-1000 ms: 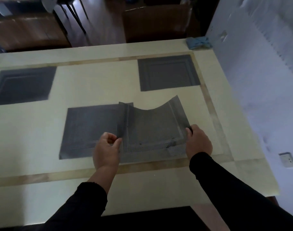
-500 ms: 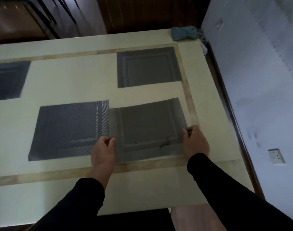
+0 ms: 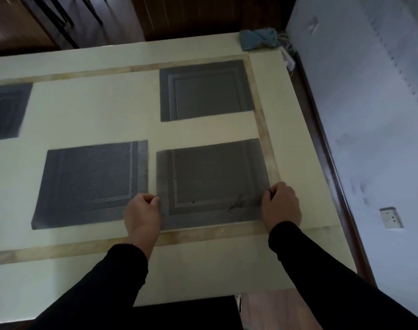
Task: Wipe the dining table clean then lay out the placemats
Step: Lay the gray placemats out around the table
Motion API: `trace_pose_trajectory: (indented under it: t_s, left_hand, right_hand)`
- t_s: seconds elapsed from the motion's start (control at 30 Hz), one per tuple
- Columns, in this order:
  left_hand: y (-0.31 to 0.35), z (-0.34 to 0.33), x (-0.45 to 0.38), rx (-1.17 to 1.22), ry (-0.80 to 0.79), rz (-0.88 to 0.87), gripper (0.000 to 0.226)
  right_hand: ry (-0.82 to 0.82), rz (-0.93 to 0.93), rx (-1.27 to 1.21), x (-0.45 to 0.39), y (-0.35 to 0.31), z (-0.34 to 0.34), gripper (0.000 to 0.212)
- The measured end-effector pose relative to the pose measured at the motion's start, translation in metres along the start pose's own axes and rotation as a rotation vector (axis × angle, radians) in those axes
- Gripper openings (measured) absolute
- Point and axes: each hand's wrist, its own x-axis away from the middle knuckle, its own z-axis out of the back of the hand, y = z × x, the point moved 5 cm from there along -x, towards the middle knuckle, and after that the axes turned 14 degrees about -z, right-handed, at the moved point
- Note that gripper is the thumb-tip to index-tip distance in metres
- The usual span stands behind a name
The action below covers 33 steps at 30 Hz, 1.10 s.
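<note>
Four placemats lie on the dining table (image 3: 89, 110) — relative to the near-right placemat (image 3: 212, 179), one (image 3: 91, 184) sits just left, one (image 3: 205, 90) behind, one (image 3: 5, 110) far back-left; a cloth (image 3: 258, 39) rests at the table's far-right corner.

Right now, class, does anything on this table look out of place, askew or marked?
The dark woven placemat held at its near corners carries dark smudges near its right front corner. A crumpled blue cloth sits on the cream table's far right corner.

Dim, flat indoor light with a cool blue-grey cast; no hard shadows or glare on the pale table (image 3: 89, 115). Wide-angle bending curves the table's edges. Motion blur softens everything beyond the hands (image 3: 143, 211), most at the far left.
</note>
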Motion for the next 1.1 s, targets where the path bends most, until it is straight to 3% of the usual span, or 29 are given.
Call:
trace_pose_trajectory:
  t_s: [0.9, 1.1]
  left_hand:
    - [-0.001, -0.005, 0.003, -0.025, -0.017, -0.002, 0.014]
    - [0.000, 0.000, 0.009, -0.021, -0.011, -0.078, 0.015]
  right_hand:
    - [0.086, -0.015, 0.021, 0.004, 0.002, -0.004, 0.016]
    - [0.132, -0.010, 0.059, 0.009, 0.000, -0.006, 0.021]
